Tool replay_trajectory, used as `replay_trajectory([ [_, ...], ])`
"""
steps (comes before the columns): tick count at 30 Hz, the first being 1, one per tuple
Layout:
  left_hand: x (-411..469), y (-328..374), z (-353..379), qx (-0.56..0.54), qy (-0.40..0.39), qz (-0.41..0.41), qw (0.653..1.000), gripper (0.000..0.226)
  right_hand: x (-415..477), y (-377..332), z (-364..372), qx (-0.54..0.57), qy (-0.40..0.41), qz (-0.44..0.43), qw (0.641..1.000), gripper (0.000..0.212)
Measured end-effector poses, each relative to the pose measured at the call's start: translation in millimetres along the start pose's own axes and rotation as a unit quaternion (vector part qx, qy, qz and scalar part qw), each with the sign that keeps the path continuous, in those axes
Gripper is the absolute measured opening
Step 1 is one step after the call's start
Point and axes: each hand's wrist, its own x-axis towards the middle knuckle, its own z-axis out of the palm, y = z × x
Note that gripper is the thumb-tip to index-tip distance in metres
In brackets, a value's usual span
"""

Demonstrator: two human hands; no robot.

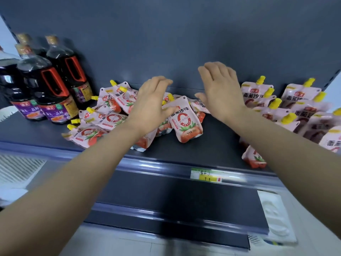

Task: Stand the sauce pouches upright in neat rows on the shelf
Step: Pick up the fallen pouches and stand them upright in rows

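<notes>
Sauce pouches (108,121) lie jumbled on the shelf (217,143) toward nine o'clock, left hand (151,102) and right hand (221,91) spread empty above them, and a careless sweep could topple the standing rows (256,94) at three o'clock.

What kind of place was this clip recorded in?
Most likely a shop aisle, perhaps a supermarket: a price tag sits on the front rail of the shelf, which is stocked with many identical sauce pouches and matching dark bottles.

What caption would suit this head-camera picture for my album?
Open left hand and right hand reach over jumbled sauce pouches on the shelf, beside dark bottles.
</notes>
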Motion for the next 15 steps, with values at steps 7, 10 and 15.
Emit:
replay_trajectory([
  [7,4.7,-29.6,38.8,-0.022,-0.039,-0.032,0.998,0.068,4.4,-0.9,31.3,-0.008,-0.031,0.005,0.999,0.052],
  [10,6.9,-42.7,55.4,-0.027,-0.057,-0.058,0.996,0.071,7.8,-0.9,50.0,-0.010,-0.042,0.005,0.999,0.050],
  [15,22.7,-56.0,77.3,-0.017,-0.102,-0.112,0.988,0.080,13.5,1.3,74.0,-0.008,-0.057,0.011,0.998,0.048],
])
